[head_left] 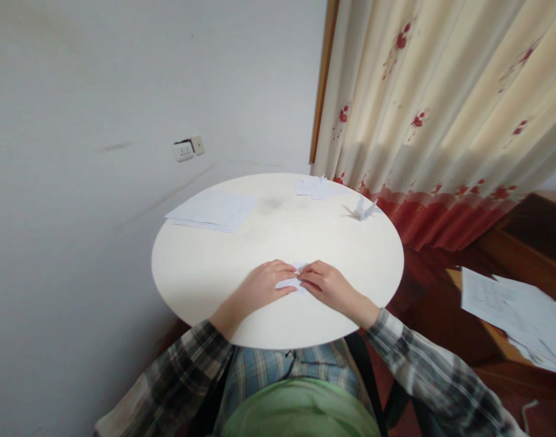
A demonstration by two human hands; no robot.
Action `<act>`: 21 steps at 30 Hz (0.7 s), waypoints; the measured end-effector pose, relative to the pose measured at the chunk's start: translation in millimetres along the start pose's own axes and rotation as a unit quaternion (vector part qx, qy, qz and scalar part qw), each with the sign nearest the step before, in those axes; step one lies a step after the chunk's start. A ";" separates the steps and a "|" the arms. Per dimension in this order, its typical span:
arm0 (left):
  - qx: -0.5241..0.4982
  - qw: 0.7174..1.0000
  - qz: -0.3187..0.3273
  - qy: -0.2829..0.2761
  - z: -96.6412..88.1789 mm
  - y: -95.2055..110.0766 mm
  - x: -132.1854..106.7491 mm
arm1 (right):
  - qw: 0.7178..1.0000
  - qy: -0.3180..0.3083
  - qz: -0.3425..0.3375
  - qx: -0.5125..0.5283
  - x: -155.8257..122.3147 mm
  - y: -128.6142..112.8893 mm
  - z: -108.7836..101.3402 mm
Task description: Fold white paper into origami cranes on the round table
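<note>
A small folded piece of white paper [292, 281] lies on the round cream table [205, 267] near its front edge. My left hand [260, 286] rests on the paper's left side with its fingers curled and pressed down on it. My right hand [328, 285] meets it from the right, fingertips pinched on the paper's edge. Most of the paper is hidden under both hands. Both sleeves are plaid.
A stack of white sheets [213, 210] lies at the table's back left, more folded paper [315, 187] at the back, and a finished paper crane [363, 209] at the back right. A curtain [442, 109] hangs behind. Loose papers [515, 309] lie on wood at the right.
</note>
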State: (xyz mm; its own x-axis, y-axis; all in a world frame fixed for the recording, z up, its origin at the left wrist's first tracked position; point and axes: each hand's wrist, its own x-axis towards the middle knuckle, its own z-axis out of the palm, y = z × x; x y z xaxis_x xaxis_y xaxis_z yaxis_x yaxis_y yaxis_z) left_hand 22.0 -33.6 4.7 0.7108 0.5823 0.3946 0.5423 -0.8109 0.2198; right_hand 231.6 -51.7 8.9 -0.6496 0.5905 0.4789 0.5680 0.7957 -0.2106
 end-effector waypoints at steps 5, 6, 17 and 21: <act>-0.006 1.000 0.003 0.002 -0.6 2.9 1.6 | 1.000 0.001 -0.006 -0.016 0.4 1.2 1.8; -0.006 1.000 0.005 0.003 -0.4 3.2 1.9 | 1.000 0.001 -0.007 -0.019 0.6 1.1 1.9; -0.033 0.999 -0.036 -0.009 -6.5 10.5 4.4 | 1.000 0.016 0.010 0.007 0.4 -4.0 -3.0; -0.035 0.998 -0.044 -0.006 -6.2 11.4 4.2 | 1.000 0.012 0.012 0.007 0.6 -2.0 -1.1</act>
State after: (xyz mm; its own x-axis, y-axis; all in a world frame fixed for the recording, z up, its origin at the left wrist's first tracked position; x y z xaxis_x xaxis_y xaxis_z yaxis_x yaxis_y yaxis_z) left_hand 28.3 -40.8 14.4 0.6680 0.6512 0.3602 0.5704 -0.7589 0.3141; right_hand 230.6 -53.1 10.5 -0.6237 0.6065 0.4932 0.5764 0.7830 -0.2339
